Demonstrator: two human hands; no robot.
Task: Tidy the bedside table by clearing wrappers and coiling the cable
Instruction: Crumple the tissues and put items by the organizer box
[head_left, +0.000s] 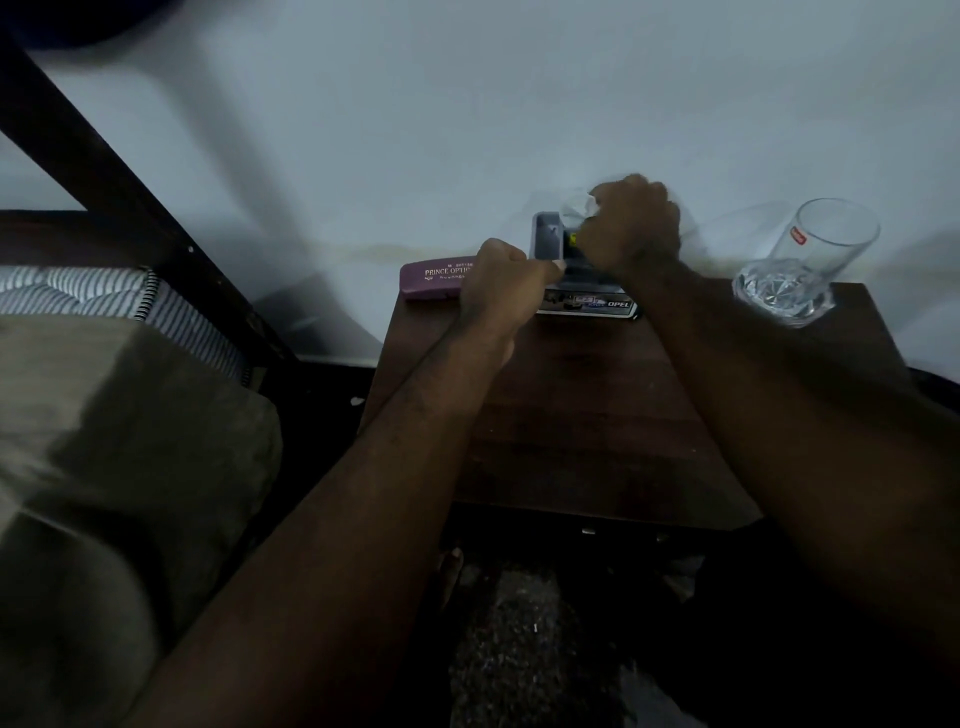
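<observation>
Wrapper (577, 203), crumpled at the far edge of the table (571, 415), is clutched in the curled right hand (636, 228); the left hand (501, 283) pinches the box (587, 304) beside it. Next, probably: lift it clear.

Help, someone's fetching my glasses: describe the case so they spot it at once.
On the dark wooden bedside table against the pale wall, look at the back left corner, beside the left hand. The glasses case lies there: long, flat, purple, with pale PRINCE lettering, unlike the clear tumbler.
</observation>
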